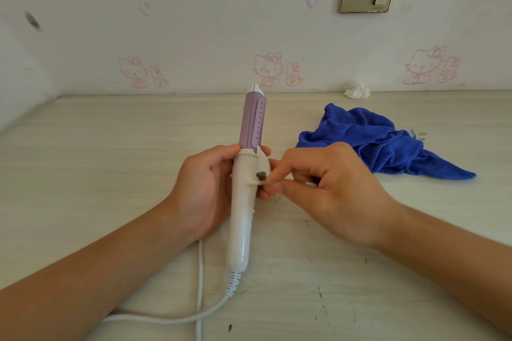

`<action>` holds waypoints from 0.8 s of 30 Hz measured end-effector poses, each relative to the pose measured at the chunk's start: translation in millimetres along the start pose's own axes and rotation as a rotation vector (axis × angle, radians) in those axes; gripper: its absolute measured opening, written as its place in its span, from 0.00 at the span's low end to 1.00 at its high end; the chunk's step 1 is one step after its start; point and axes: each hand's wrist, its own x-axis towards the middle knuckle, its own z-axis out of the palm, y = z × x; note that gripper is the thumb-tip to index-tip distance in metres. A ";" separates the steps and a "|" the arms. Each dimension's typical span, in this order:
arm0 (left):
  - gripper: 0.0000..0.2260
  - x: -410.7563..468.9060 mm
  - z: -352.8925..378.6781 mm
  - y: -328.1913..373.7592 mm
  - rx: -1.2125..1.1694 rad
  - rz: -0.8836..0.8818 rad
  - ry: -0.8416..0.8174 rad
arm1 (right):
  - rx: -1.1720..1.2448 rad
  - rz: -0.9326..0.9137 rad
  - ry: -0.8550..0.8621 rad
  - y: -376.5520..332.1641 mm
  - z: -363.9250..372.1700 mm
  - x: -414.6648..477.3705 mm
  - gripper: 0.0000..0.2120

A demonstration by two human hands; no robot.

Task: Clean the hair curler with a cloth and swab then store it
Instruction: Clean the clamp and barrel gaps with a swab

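L hand point(205, 191) gripped the hair curler point(241, 216) round the top of the handle, just below the lilac barrel. The tip pointed away from me, so the hinge side faced R. R hand point(332, 188) pinched the swab point(270, 181) betw. thumb and fingertips, its tip at the grey spot by the clamp lever, prob. a crevice the cloth point(382, 144) couldn't reach. That lay bunched on the table point(110, 147) to the R, apart but within reach. Cord point(199, 271) trailed loose toward me. Curler not yet stored.

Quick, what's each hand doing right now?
Left hand: grips the hair curler by its white handle.
Right hand: pinches the swab against the curler's hinge.
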 end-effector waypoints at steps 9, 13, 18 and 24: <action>0.22 0.5 1.4 0.9 0.006 -0.011 0.007 | -0.004 0.008 -0.004 1.1 2.0 -1.9 0.06; 0.22 0.3 -0.3 0.9 -0.037 -0.037 0.028 | -0.006 0.031 -0.058 1.8 7.2 -3.2 0.06; 0.22 0.3 -0.2 -1.8 0.004 -0.013 0.017 | 0.037 -0.022 -0.013 -0.8 7.0 -4.2 0.06; 0.21 0.2 -0.3 -2.5 0.013 -0.004 0.011 | 0.008 0.009 -0.014 0.8 5.3 -3.5 0.07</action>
